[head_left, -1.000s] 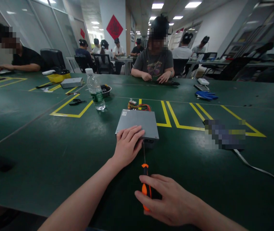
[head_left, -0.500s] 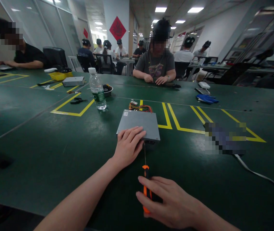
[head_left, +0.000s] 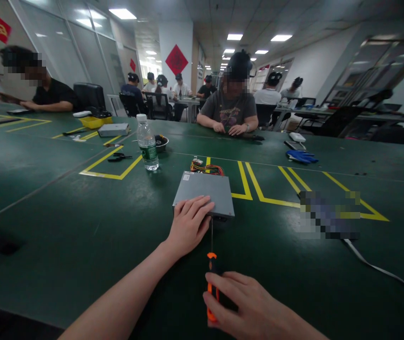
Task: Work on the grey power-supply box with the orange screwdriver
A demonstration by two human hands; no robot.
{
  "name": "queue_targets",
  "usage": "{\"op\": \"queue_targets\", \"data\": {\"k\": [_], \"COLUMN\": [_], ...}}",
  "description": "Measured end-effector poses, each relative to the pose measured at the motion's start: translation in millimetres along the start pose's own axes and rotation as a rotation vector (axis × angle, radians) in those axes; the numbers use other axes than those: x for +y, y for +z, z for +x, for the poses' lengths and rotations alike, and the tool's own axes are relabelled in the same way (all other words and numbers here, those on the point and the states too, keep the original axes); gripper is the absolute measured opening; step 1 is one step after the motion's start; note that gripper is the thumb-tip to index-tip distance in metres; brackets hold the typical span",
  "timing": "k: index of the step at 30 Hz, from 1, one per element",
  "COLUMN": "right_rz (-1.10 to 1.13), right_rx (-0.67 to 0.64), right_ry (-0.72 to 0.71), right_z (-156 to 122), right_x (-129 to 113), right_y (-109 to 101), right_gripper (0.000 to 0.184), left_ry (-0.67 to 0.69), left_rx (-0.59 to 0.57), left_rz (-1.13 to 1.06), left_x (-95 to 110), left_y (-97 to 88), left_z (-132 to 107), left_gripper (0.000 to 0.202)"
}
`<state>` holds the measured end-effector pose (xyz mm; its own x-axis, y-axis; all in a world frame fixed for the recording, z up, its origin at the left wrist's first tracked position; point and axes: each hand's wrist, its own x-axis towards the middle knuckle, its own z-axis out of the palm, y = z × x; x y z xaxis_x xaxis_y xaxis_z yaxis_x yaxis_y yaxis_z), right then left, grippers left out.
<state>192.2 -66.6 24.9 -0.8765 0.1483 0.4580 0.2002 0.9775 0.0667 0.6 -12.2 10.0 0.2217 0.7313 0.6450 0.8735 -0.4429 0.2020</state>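
Note:
A grey metal computer power supply [head_left: 205, 186] lies on the green table in front of me, its bundle of coloured cables [head_left: 207, 167] at the far side. My left hand [head_left: 189, 224] holds it at the near edge, fingers across the top and thumb down by the near face. In my right hand [head_left: 239, 302] is a screwdriver [head_left: 211, 264] with an orange and black handle, gripped between thumb and fingers. Its thin shaft points away from me to the near face of the power supply. The tip is hidden by the casing's edge and my left thumb.
A water bottle [head_left: 148, 146] stands left of the power supply, a metal bowl [head_left: 161, 143] behind it. Yellow tape [head_left: 247, 182] marks the table. Blue gloves [head_left: 301, 157] and a blurred-out object with a cable [head_left: 375, 264] lie right. Across the table sits a person [head_left: 228, 106].
The camera view has tilted up slightly, so the scene sits lower in the picture. Both hands keep their places on the power supply and the screwdriver.

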Motion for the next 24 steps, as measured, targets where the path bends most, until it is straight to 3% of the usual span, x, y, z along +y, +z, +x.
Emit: {"op": "queue_targets", "data": {"k": [12,18,24], "right_rz": [0.007,0.029,0.022], "right_rx": [0.03,0.122,0.027], "right_ry": [0.014,0.02,-0.022], "right_z": [-8.6,-15.7,-6.6], "right_x": [3.6,5.4,5.9], "right_y": [6.6,11.4,-0.6], "right_gripper": [0.024,0.019,0.028], "left_ry": [-0.008,-0.008,-0.009], "left_rx": [-0.005,0.006,0.001], "left_rz": [0.023,0.009,-0.004], "left_x": [1.0,0.9,1.2], "left_y": [-0.6,0.4,-0.4], "left_z": [-0.3,-0.3,-0.5], "left_gripper": [0.031,0.03,0.03]}}
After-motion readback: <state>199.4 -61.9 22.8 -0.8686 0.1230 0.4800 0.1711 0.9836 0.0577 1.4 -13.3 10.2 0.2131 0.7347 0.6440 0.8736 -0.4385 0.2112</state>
